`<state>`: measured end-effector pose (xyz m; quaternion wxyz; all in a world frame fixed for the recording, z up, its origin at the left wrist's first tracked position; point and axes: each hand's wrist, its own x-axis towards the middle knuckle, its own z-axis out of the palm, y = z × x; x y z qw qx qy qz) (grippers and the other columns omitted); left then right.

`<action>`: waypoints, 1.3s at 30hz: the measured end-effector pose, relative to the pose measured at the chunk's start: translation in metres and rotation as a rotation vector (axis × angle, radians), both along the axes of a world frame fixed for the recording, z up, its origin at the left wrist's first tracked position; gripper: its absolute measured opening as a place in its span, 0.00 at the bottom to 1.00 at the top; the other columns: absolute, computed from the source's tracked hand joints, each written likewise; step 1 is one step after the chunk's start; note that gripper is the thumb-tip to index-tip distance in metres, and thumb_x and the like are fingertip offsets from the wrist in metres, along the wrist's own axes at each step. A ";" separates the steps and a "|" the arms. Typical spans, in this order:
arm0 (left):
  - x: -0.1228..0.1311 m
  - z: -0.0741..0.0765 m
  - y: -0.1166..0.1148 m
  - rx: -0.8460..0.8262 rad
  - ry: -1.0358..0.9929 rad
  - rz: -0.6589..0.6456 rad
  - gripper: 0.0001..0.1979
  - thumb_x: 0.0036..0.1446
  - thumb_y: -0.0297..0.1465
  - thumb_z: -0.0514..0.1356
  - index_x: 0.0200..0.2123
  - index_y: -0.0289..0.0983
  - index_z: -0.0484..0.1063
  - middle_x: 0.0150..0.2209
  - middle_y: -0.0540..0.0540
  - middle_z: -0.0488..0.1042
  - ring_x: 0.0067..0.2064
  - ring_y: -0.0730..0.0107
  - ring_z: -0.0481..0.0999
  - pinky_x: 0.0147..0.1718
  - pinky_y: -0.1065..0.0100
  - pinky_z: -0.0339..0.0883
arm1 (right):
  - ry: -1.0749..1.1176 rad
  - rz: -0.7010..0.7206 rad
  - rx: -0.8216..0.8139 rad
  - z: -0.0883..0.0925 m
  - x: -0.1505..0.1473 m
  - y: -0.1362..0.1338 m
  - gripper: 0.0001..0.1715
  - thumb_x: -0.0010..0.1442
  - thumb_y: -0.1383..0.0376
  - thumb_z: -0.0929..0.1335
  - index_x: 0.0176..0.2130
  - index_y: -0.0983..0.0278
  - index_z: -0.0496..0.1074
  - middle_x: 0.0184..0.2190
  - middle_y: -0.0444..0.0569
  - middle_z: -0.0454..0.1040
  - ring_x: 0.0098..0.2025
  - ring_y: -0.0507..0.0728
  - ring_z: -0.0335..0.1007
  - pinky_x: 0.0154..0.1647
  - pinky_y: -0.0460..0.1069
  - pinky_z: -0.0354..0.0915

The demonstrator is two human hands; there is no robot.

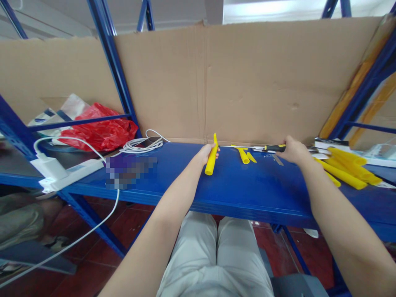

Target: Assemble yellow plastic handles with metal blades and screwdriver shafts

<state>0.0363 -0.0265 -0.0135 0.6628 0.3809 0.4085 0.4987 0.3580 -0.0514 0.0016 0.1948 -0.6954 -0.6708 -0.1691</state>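
Note:
My left hand (210,153) is closed round a yellow tube (210,163), which stands tilted above the blue shelf with its open lower end towards me. My right hand (293,150) is closed on the black and yellow handle of a screwdriver (274,148). Its thin shaft points left towards the tube; whether the tip touches the tube cannot be made out. Between my hands lie cut yellow tube pieces (243,156) and a small flat metal strip (278,160). Beside my right forearm is a pile of yellow tubes (351,169).
A cardboard panel (247,82) closes off the back of the blue shelf (247,189). On the left are a white power strip (76,173) with a plugged-in adapter, a coiled white cable (139,145) and a red plastic bag (99,128). Blue posts (119,74) frame the shelf.

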 end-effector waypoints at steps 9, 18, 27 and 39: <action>0.006 0.004 -0.005 -0.012 0.002 0.048 0.09 0.67 0.27 0.45 0.37 0.36 0.64 0.20 0.53 0.62 0.13 0.78 0.56 0.12 0.76 0.50 | -0.025 0.116 -0.046 -0.007 0.007 0.012 0.14 0.52 0.63 0.68 0.40 0.63 0.74 0.36 0.56 0.77 0.43 0.66 0.74 0.41 0.54 0.68; 0.010 0.005 -0.005 -0.013 -0.067 0.063 0.09 0.67 0.27 0.46 0.36 0.37 0.63 0.19 0.54 0.61 0.13 0.79 0.55 0.11 0.76 0.49 | 0.023 -0.029 0.011 -0.010 0.010 0.010 0.24 0.50 0.55 0.72 0.45 0.64 0.70 0.33 0.57 0.76 0.37 0.67 0.74 0.34 0.55 0.67; 0.010 0.004 -0.005 -0.004 0.018 0.116 0.09 0.67 0.27 0.46 0.35 0.36 0.63 0.18 0.54 0.61 0.13 0.78 0.57 0.12 0.76 0.51 | -0.068 0.125 -0.052 -0.005 0.005 0.012 0.09 0.53 0.63 0.68 0.37 0.63 0.72 0.38 0.58 0.77 0.46 0.67 0.73 0.44 0.54 0.67; 0.008 0.003 -0.003 0.007 0.052 0.117 0.08 0.66 0.27 0.46 0.38 0.36 0.64 0.18 0.53 0.61 0.14 0.77 0.57 0.12 0.76 0.52 | 0.003 0.127 -0.082 -0.010 0.007 0.015 0.18 0.51 0.63 0.68 0.44 0.63 0.73 0.33 0.53 0.78 0.40 0.65 0.75 0.38 0.53 0.67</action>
